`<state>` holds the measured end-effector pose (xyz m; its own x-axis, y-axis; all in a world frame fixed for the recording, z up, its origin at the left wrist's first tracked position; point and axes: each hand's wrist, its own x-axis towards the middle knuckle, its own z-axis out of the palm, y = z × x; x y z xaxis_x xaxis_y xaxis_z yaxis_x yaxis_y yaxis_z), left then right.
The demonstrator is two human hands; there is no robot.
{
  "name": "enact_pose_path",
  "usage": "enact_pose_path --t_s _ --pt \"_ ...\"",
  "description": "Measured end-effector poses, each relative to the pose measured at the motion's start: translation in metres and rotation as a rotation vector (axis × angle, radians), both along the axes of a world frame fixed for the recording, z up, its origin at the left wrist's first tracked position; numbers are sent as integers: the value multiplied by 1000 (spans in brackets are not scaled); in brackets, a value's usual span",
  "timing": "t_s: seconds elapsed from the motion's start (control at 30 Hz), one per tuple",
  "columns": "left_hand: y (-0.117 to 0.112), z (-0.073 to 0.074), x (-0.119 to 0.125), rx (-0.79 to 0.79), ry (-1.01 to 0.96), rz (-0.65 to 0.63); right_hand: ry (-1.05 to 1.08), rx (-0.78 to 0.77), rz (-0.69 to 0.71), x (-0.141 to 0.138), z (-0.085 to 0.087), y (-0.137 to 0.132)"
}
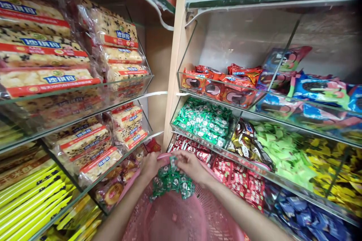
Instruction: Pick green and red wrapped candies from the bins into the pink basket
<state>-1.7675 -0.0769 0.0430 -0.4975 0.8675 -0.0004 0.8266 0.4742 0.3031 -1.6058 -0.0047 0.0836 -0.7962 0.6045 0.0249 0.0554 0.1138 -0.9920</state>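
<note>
A pink plastic basket [175, 218] is tilted in front of me, its far rim up by the lower shelves. My left hand [149, 165] is closed round that rim. Several green-wrapped candies [172, 180] lie heaped inside against the basket's far wall. At the rim, just right of my left hand, my right hand [189, 163] has its fingers curled, and a single green-wrapped candy shows at its fingertips. Beyond both hands, a clear shelf bin holds a large heap of matching green candies [203, 120].
Packaged pastry bars [56, 79] fill the glass-fronted shelves on the left, above yellow packets [36, 192]. To the right are orange-red packets [220, 83], red packets [237, 177], light green candies [285, 150] and blue packets [311, 214]. A wooden post [177, 45] stands between both shelf units.
</note>
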Motion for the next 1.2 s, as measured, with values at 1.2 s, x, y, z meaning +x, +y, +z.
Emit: enact_pose_path --t_s 1.2 --pt "6 -4 7 -18 5 6 -89 -225 -172 -26 -75 -6"
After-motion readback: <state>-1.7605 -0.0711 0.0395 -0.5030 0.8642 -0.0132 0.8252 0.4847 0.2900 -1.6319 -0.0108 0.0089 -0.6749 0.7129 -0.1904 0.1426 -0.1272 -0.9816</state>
